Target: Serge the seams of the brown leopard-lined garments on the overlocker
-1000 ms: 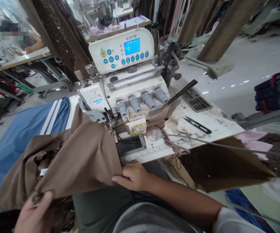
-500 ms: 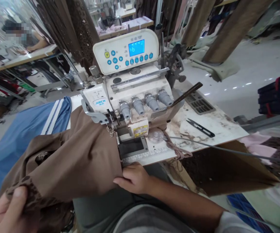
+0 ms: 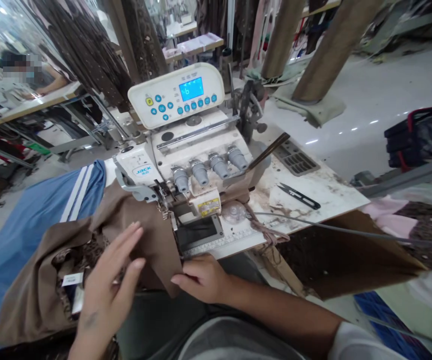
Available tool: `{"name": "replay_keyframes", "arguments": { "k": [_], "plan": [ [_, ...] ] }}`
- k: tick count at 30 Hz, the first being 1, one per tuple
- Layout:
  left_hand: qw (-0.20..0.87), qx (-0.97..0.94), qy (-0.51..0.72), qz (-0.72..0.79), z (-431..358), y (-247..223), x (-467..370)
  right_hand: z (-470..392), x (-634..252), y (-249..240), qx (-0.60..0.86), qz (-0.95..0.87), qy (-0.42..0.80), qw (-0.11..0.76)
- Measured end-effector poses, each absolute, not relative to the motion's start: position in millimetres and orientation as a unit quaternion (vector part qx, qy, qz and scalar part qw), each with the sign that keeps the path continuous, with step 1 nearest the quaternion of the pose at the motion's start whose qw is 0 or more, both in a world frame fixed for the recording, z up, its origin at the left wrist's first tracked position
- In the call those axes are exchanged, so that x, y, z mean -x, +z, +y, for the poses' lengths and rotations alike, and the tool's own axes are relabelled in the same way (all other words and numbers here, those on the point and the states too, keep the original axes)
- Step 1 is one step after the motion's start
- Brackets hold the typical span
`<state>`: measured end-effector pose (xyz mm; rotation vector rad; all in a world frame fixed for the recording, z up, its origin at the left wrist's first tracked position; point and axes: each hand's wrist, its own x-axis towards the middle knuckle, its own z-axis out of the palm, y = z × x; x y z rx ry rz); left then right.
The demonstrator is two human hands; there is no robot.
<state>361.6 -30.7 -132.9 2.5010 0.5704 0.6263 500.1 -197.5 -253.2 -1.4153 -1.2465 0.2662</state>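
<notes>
Brown fabric [image 3: 146, 222], part of a garment with a leopard-print inside and a white label [image 3: 72, 280], lies at the needle end of a white overlock sewing machine [image 3: 197, 135]. My right hand [image 3: 203, 277] pinches the fabric's edge at the front of the machine plate. Over the fabric's left part is my left hand [image 3: 114, 275], fingers stretched and thumb apart, holding nothing. Whether its fingertips touch the cloth I cannot tell. The fabric's edge runs along the presser foot [image 3: 165, 210].
Blue fabric with white stripes [image 3: 62, 200] hangs at the left of the table. Black thread snips [image 3: 298, 196] lie on the tabletop right of the machine. A grey cord [image 3: 313, 225] crosses toward the right above an open cardboard box [image 3: 351, 270]. Another person [image 3: 47, 75] sits at the back left.
My left hand has let go of the leopard-print part at the lower left and moved right and up over the brown fabric. The label has come into view. My right hand keeps its pinch.
</notes>
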Motion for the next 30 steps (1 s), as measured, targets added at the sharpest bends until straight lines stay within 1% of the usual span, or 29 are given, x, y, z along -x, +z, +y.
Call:
{"name": "replay_keyframes", "arguments": {
  "k": [2,3,7,8,11,13,16,19,24,27,30],
  "plan": [
    [0.205,-0.942,0.212,0.159,-28,-138,-383,-197,-503,-244,0.608,-0.501,0.149,0.597],
    [0.203,-0.942,0.215,0.161,-23,-139,-393,-196,-506,-238,0.607,-0.488,0.164,0.606],
    [0.254,-0.917,0.228,0.207,9,-134,-420,-188,-518,-216,0.600,-0.452,0.180,0.635],
    [0.247,-0.913,0.239,0.218,13,-130,-422,-185,-521,-211,0.601,-0.441,0.181,0.641],
    [0.149,-0.910,0.314,0.224,2,-121,-420,-181,-523,-204,0.594,-0.405,0.219,0.660],
    [0.124,-0.913,0.339,0.189,-19,-119,-412,-182,-522,-203,0.572,-0.389,0.260,0.674],
    [0.151,-0.930,0.300,0.147,-46,-126,-402,-186,-519,-204,0.546,-0.382,0.285,0.689],
    [0.155,-0.933,0.279,0.168,-52,-138,-404,-183,-519,-204,0.536,-0.359,0.300,0.703],
    [0.220,-0.915,0.273,0.197,-24,-145,-425,-173,-521,-208,0.485,-0.314,0.351,0.737],
    [0.243,-0.910,0.258,0.216,-2,-143,-438,-173,-521,-217,0.491,-0.300,0.351,0.739],
    [0.260,-0.917,0.231,0.196,21,-143,-451,-174,-519,-226,0.510,-0.301,0.358,0.722]
  ]
}}
